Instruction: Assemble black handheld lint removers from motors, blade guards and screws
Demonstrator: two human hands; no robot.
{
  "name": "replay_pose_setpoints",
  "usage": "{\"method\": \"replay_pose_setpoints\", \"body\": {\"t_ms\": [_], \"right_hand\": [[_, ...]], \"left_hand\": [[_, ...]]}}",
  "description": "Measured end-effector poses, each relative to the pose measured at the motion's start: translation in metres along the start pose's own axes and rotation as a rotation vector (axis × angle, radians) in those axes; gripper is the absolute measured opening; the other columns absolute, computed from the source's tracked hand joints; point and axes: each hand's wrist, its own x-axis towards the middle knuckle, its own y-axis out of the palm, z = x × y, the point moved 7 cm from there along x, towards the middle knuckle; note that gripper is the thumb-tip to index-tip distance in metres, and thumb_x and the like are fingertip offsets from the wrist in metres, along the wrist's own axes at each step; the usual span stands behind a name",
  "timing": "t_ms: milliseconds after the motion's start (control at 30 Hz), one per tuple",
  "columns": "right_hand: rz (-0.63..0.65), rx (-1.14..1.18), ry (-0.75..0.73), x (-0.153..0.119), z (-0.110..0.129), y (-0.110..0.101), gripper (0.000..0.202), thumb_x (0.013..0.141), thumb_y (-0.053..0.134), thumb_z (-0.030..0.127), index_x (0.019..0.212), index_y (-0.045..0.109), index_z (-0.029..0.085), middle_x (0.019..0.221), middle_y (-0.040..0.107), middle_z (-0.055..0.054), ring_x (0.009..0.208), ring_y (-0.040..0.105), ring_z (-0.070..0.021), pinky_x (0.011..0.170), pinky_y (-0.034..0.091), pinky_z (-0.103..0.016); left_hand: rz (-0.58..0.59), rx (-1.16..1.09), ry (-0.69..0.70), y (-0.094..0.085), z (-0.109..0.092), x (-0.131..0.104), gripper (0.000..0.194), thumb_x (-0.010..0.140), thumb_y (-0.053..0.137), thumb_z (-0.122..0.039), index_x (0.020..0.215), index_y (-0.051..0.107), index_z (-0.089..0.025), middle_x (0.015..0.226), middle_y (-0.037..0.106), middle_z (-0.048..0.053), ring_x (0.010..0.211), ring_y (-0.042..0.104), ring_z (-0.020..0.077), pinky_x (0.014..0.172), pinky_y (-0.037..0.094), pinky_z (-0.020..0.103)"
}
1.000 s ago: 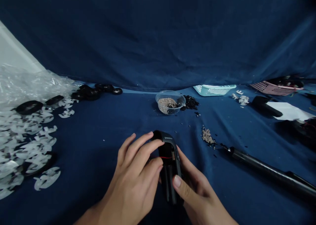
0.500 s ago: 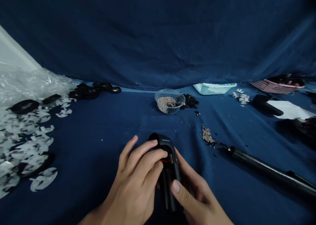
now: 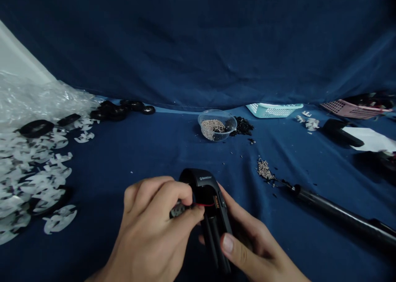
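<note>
My right hand [image 3: 250, 236] is wrapped round the right side of a black plastic housing [image 3: 218, 220], its thumb pressed along the edge. The housing has a curved top with small white lettering and an open hollow facing me. My left hand [image 3: 157, 220] is closed in a pinch at the left of that hollow. Between its fingers shows a small grey part [image 3: 177, 209], mostly hidden. A thin red wire [image 3: 206, 204] runs from the fingertips across the hollow towards a small orange-brown piece [image 3: 216, 201] on the housing's inner wall.
A clear bowl [image 3: 230, 127] of small screws stands ahead, beside black bits [image 3: 244, 127]. Rightward lie a screw pile [image 3: 265, 169], a black electric screwdriver [image 3: 334, 209], a turquoise basket [image 3: 275, 110] and a pink basket [image 3: 352, 110]. White plastic pieces [image 3: 52, 170] and black rings [image 3: 36, 128] cover the left.
My left hand has gone from spread fingers over the hollow to a pinch further left, now with the grey part in it. More red wire shows. The right hand keeps its hold.
</note>
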Motion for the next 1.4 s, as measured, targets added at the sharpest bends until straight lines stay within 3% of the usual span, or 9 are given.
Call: {"method": "replay_pose_setpoints", "body": {"t_ms": [100, 200, 400, 567, 700, 833, 1000, 1233, 1400], "right_hand": [[-0.026, -0.005, 0.075, -0.005, 0.0, 0.0, 0.063, 0.082, 0.071, 0.039, 0.138, 0.043, 0.037, 0.138, 0.051, -0.001, 0.125, 0.049, -0.0278, 0.109, 0.035, -0.047], [-0.007, -0.011, 0.118, -0.008, 0.0, 0.002, 0.065, 0.082, 0.071, 0.039, 0.14, 0.04, 0.037, 0.137, 0.053, -0.001, 0.123, 0.051, -0.028, 0.107, 0.037, -0.048], [-0.023, -0.085, 0.067, -0.006, 0.008, 0.002, 0.059, 0.083, 0.07, 0.037, 0.136, 0.047, 0.035, 0.139, 0.05, 0.002, 0.134, 0.038, -0.025, 0.113, 0.029, -0.043], [0.024, -0.038, 0.106, -0.002, -0.003, 0.002, 0.062, 0.083, 0.07, 0.037, 0.139, 0.043, 0.034, 0.14, 0.049, 0.001, 0.13, 0.044, -0.0243, 0.111, 0.03, -0.042], [0.008, 0.144, 0.11, 0.001, -0.02, -0.005, 0.054, 0.088, 0.066, 0.03, 0.138, 0.045, 0.034, 0.143, 0.046, 0.0, 0.129, 0.045, -0.0203, 0.11, 0.032, -0.039], [-0.008, 0.333, 0.11, 0.004, -0.024, -0.005, 0.044, 0.09, 0.063, 0.024, 0.132, 0.052, 0.033, 0.137, 0.053, 0.0, 0.12, 0.055, -0.0169, 0.103, 0.042, -0.035], [0.007, 0.383, 0.127, 0.006, -0.021, 0.0, 0.048, 0.089, 0.064, 0.025, 0.135, 0.049, 0.03, 0.126, 0.061, -0.003, 0.109, 0.061, -0.0168, 0.098, 0.045, -0.033], [-0.026, 0.468, 0.173, 0.006, -0.023, -0.002, 0.047, 0.091, 0.062, 0.027, 0.136, 0.048, 0.027, 0.117, 0.066, -0.004, 0.103, 0.064, -0.0149, 0.096, 0.047, -0.029], [-0.004, 0.512, 0.162, 0.007, -0.022, 0.001, 0.046, 0.09, 0.062, 0.028, 0.135, 0.049, 0.027, 0.12, 0.064, -0.005, 0.106, 0.063, -0.0156, 0.098, 0.045, -0.029]], "left_hand": [[0.044, 0.074, -0.098, -0.001, 0.004, -0.001, 0.028, 0.087, 0.054, -0.016, 0.068, 0.07, -0.03, 0.069, 0.056, -0.003, 0.069, 0.047, 0.0162, 0.064, 0.033, 0.034], [0.083, 0.114, -0.109, 0.001, 0.008, -0.001, 0.032, 0.087, 0.056, -0.02, 0.056, 0.063, -0.024, 0.063, 0.051, -0.003, 0.063, 0.046, 0.015, 0.063, 0.033, 0.035], [0.117, 0.134, -0.044, 0.003, 0.009, -0.002, 0.028, 0.084, 0.061, -0.028, 0.058, 0.061, -0.021, 0.063, 0.051, -0.002, 0.062, 0.046, 0.0161, 0.061, 0.032, 0.036], [0.124, 0.14, -0.005, 0.005, 0.008, 0.0, 0.028, 0.084, 0.06, -0.026, 0.057, 0.059, -0.021, 0.061, 0.05, -0.002, 0.062, 0.043, 0.0164, 0.059, 0.03, 0.034], [0.145, 0.138, -0.007, 0.012, 0.011, 0.002, 0.026, 0.083, 0.062, -0.021, 0.057, 0.06, -0.02, 0.063, 0.052, -0.001, 0.065, 0.044, 0.0166, 0.06, 0.03, 0.034], [0.163, 0.063, -0.032, 0.019, 0.013, -0.001, 0.018, 0.083, 0.061, -0.017, 0.067, 0.066, -0.022, 0.066, 0.051, -0.002, 0.066, 0.044, 0.0159, 0.063, 0.031, 0.033], [0.154, -0.014, -0.008, 0.022, 0.008, -0.01, 0.023, 0.086, 0.053, -0.01, 0.073, 0.066, -0.023, 0.064, 0.048, -0.002, 0.065, 0.041, 0.0151, 0.062, 0.028, 0.033], [0.172, 0.1, 0.073, 0.024, -0.002, -0.018, 0.025, 0.085, 0.051, -0.01, 0.098, 0.069, -0.021, 0.069, 0.055, -0.001, 0.067, 0.046, 0.0156, 0.063, 0.03, 0.033], [0.122, 0.153, 0.123, 0.023, -0.006, -0.019, 0.027, 0.085, 0.052, -0.01, 0.101, 0.071, -0.018, 0.067, 0.058, 0.001, 0.066, 0.047, 0.0154, 0.062, 0.031, 0.033]]}}
